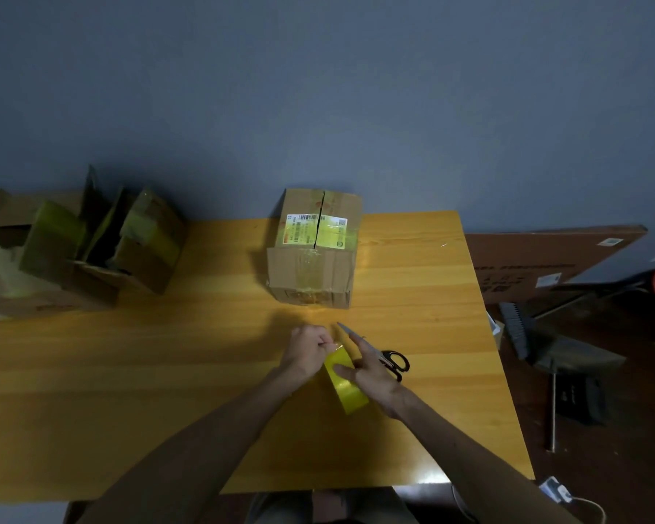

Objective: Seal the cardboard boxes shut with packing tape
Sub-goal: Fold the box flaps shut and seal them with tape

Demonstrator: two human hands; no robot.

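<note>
I have the packing tape roll (346,391) between both hands, low over the wooden table (129,372). My right hand (371,376) holds it, thumb pressed on the near yellow face and the other fingers reaching along the far side, the forefinger stretched out straight. My left hand (307,353) is curled tight and pinches at the far tip of the roll; whether it has the loose end of the tape, I cannot tell.

The cardboard box (314,255) sits straight ahead of both hands, well apart from them, with bare tabletop between. Its top flaps meet in a dark seam that splits the shipping label (316,228), and glossy tape already crosses its near face.

The scissors (396,363) lie just beyond my right hand, black handles out to the right and the blade tip pointing toward the box.

Left of my left hand there is a wide run of bare wood up to a cluster of open boxes (103,243) at the far left. Right of my right hand the table edge is near; beyond it a flat carton (545,259) leans on the wall.
</note>
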